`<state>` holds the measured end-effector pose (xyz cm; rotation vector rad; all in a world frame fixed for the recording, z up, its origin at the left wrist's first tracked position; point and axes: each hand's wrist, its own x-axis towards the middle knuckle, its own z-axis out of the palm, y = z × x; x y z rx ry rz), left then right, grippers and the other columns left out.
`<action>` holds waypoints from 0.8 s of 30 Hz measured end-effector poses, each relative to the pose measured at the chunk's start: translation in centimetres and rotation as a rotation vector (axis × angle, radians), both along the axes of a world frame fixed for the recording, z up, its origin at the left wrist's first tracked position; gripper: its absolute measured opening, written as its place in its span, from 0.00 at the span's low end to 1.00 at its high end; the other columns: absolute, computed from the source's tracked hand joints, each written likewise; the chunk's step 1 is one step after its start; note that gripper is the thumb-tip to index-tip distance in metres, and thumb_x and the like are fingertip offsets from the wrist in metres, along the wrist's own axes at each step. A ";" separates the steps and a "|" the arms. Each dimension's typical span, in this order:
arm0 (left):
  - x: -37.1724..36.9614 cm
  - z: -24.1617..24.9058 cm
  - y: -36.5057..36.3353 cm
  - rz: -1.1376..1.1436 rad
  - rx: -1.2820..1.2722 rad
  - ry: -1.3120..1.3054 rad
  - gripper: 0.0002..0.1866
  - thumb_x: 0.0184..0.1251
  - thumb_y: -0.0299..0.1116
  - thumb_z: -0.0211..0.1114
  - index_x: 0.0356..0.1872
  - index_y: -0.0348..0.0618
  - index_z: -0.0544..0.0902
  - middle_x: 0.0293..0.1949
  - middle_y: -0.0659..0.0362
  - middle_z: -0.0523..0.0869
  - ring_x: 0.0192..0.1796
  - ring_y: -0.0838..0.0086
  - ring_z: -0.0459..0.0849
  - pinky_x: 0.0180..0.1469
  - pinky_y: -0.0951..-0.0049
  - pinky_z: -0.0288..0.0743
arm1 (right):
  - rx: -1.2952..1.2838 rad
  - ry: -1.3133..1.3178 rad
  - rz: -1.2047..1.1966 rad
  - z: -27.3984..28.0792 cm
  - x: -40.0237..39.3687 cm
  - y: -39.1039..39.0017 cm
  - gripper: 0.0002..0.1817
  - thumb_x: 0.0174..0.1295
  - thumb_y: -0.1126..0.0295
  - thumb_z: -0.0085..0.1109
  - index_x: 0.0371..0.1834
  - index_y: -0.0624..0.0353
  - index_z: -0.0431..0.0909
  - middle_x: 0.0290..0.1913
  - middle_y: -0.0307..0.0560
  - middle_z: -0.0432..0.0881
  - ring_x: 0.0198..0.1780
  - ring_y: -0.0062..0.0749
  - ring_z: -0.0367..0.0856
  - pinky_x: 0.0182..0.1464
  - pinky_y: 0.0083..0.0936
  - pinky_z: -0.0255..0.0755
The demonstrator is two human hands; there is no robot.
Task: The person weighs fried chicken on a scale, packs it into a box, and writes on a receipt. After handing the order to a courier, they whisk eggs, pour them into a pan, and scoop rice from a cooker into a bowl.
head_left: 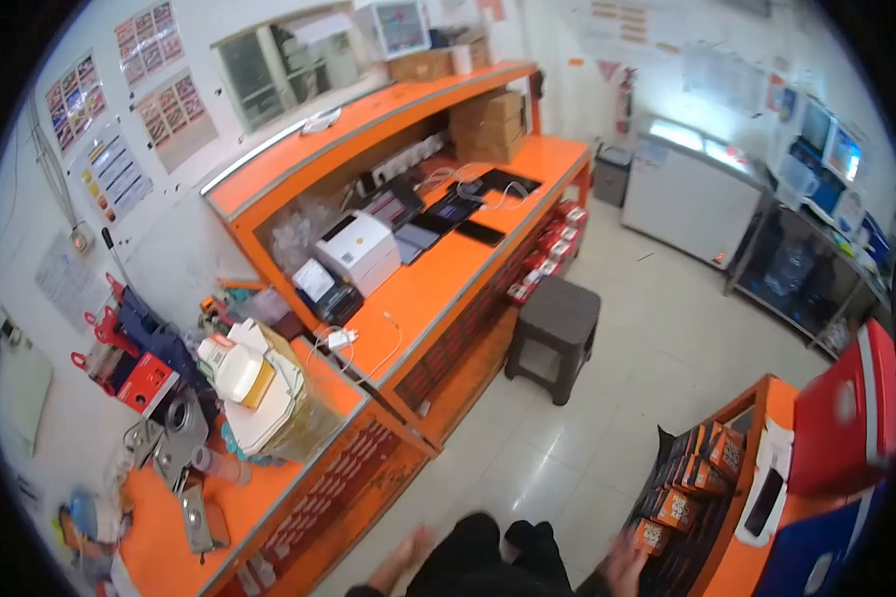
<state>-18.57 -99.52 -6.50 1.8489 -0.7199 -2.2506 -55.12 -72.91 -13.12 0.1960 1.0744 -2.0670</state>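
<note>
My left hand (408,552) hangs low beside my dark-clothed legs (478,552), fingers loosely apart and blurred, with nothing showing in it. On the other side my right hand (624,565) is also open and blurred, no object visible in it. Nearest to it is an orange rack (732,408) holding orange-and-black packets (675,507) with printed squares. To the left of my left hand runs the lower orange counter (149,542), which carries a lidded clear tub (309,428) and a metal dispenser (201,522).
A dark plastic stool (558,323) stands on the tiled floor beside the orange desk (433,289), which holds a white printer (358,254), tablets and cables. A white chest freezer (687,204) is at the back. At right are a red insulated box (846,418) and a phone (764,502).
</note>
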 end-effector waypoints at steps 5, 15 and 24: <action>-4.5 5.4 -22.4 0.289 -0.827 -0.069 0.22 0.63 0.47 0.53 0.49 0.40 0.71 0.46 0.59 0.75 0.47 0.69 0.72 0.45 0.64 0.69 | 0.121 0.398 -0.018 9.4 -19.6 -18.0 0.27 0.62 0.46 0.45 0.57 0.52 0.66 0.45 0.36 0.76 0.40 0.22 0.72 0.33 0.25 0.68; -0.8 9.5 -59.1 0.485 -1.372 -0.956 0.40 0.52 0.40 0.65 0.60 0.24 0.56 0.57 0.34 0.66 0.61 0.49 0.65 0.63 0.66 0.57 | 0.085 0.601 0.643 13.1 -11.3 -51.1 0.27 0.53 0.60 0.56 0.57 0.50 0.63 0.49 0.41 0.74 0.44 0.26 0.74 0.39 0.18 0.65; -2.5 10.3 -56.9 0.410 -1.290 -1.071 0.28 0.39 0.38 0.75 0.41 0.29 0.76 0.57 0.42 0.68 0.58 0.57 0.70 0.58 0.66 0.63 | -0.375 0.912 1.490 22.3 0.1 -78.4 0.24 0.55 0.74 0.58 0.56 0.62 0.64 0.52 0.47 0.73 0.53 0.29 0.72 0.52 0.22 0.67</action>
